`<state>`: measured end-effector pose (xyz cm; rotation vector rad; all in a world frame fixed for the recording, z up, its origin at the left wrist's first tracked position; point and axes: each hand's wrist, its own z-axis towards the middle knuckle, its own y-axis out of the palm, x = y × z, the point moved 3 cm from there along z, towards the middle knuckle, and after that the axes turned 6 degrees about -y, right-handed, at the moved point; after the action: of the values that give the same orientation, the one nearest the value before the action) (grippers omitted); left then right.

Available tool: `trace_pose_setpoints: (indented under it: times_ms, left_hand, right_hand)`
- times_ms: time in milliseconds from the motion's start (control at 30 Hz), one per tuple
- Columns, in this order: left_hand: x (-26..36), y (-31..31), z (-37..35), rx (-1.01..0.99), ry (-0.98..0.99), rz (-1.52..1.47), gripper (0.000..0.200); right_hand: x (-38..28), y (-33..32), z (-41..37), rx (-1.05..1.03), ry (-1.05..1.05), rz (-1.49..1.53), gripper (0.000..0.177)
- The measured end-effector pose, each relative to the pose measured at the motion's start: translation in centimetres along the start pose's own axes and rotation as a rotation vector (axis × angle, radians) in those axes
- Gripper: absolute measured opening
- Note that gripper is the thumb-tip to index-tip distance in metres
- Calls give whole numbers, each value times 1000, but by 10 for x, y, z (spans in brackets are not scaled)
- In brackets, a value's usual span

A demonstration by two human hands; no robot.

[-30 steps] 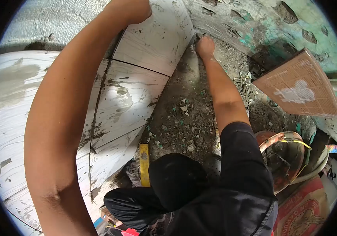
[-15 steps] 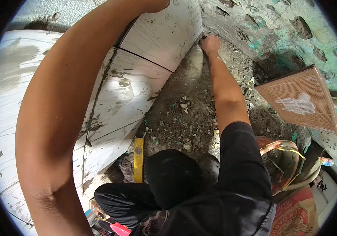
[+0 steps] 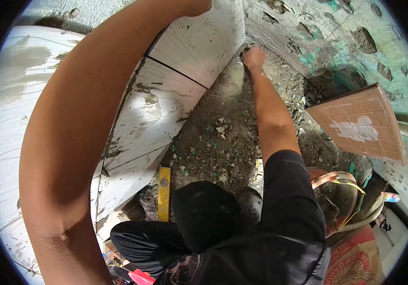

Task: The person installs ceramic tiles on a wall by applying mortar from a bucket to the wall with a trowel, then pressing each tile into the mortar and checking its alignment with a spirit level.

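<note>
My right hand is down at the far corner of the floor, its fingers curled closed beside the foot of the tiled wall. Whatever it grips is hidden by the hand. My left hand shows only in part at the top edge, close to the upper white tile. Its fingers are out of sight. Below that tile, a second white tile carries smears of grey mortar. Rough grey floor with loose chips lies beneath my right arm.
A yellow spirit level stands by my knee at the wall's foot. A brown-backed tile leans on the right against the chipped green wall. A bucket and a printed sack are at lower right.
The view has shifted slightly. My right hand stays closed at the corner, a little lower in the picture; my left arm remains raised across the tiles.
</note>
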<state>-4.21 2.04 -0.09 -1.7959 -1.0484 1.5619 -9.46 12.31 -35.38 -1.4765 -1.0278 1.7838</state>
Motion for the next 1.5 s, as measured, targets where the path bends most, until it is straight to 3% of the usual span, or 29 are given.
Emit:
trace_pose_setpoints:
  times_ms: [100, 167, 200, 233, 267, 333, 433, 667, 767, 867, 1067, 1167, 1267, 1367, 1500]
  left_hand:
    - [1, 3, 2, 32, 85, 58, 22]
    - [-1, 6, 3, 57, 109, 68, 22]
    - [-3, 3, 0, 49, 18, -42, 22]
    - [-3, -2, -5, 41, -75, -151, 23]
    - [-6, -4, -8, 34, -166, -259, 23]
    - [-6, -2, -7, 20, -117, -216, 24]
    - [-2, -2, -1, -4, -5, -74, 24]
    - [-6, 3, 3, 18, -95, -142, 23]
    - [-1, 7, 6, 8, 76, 108, 24]
    - [-4, 13, 10, 23, 127, 207, 24]
    - [-2, 16, 9, 52, 201, 323, 26]
    - [1, 14, 6, 34, 300, 450, 26]
    - [-3, 17, 11, 8, 138, 265, 26]
    - [-13, 10, 7, 125, 31, -182, 24]
    - [-12, 8, 6, 157, 22, -204, 22]
  right_hand:
    - [1, -3, 5, -160, 21, 64, 29]
    - [0, -10, 1, -51, 42, 206, 30]
    - [0, -15, 0, 4, 52, 278, 30]
    - [0, -16, 0, -84, 95, 316, 42]
    - [-6, -19, -1, -31, 47, 384, 47]
    - [-13, -20, -3, 76, -39, 517, 59]
    - [-17, -21, -2, 66, -35, 656, 75]
    - [-33, -44, -10, 13, -51, 744, 81]
    - [-32, -31, -12, -14, -56, 800, 70]
    - [-30, -18, -13, -58, -23, 800, 81]
    - [-34, -28, -8, -169, -4, 988, 83]
    - [-32, -28, -8, -170, 23, 937, 83]
    - [-32, -39, -9, -265, 69, 878, 84]
    - [-29, -27, -3, -199, -16, 854, 85]
    - [-64, -66, -20, 134, -85, 947, 85]
